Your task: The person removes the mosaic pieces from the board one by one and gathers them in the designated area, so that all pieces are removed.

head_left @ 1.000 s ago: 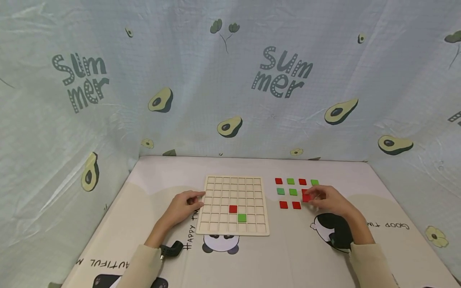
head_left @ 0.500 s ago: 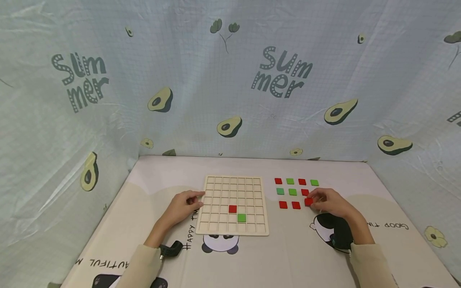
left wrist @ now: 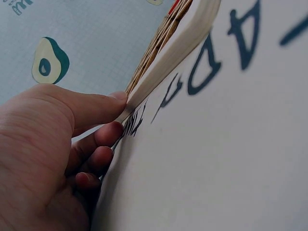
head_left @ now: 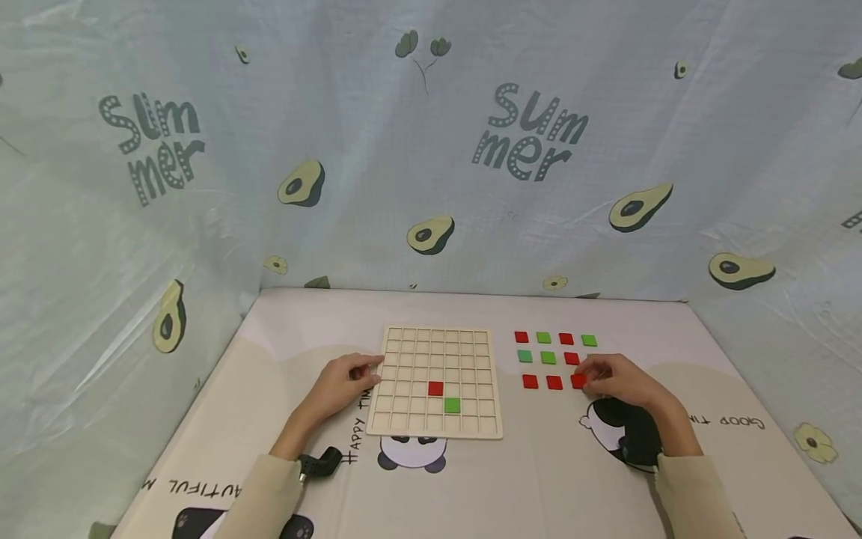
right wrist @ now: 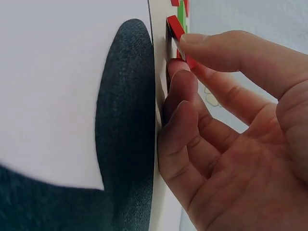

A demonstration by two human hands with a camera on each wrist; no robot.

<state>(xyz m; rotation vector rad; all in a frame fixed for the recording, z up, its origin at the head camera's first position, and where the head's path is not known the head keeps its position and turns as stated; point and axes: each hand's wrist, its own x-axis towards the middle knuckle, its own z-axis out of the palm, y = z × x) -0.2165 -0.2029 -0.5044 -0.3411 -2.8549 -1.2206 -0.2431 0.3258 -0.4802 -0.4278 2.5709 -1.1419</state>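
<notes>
My left hand (head_left: 342, 383) rests at the left edge of a pale wooden grid board (head_left: 405, 379). In the left wrist view its thumb lies against the board's rim (left wrist: 173, 57), the other fingertips bent just below. A red square tile (head_left: 435, 388) and a green square tile (head_left: 452, 405) lie in cells of the grid. Right of the board, my right hand (head_left: 619, 380) pinches another red tile (head_left: 578, 381) between thumb and forefinger, at the right end of the nearest tile row. In the right wrist view that tile stands tilted under the thumb tip.
Rows of loose red and green tiles (head_left: 548, 358) lie right of the board, just left of my right hand. A printed cloth (head_left: 539, 479) covers the table, and a patterned sheet (head_left: 364, 150) hangs behind it and at both sides.
My right hand has drawn the red tile toward me, from over the middle row to the nearest row's right end, uncovering a red tile there. The left hand stays at the board's edge.
</notes>
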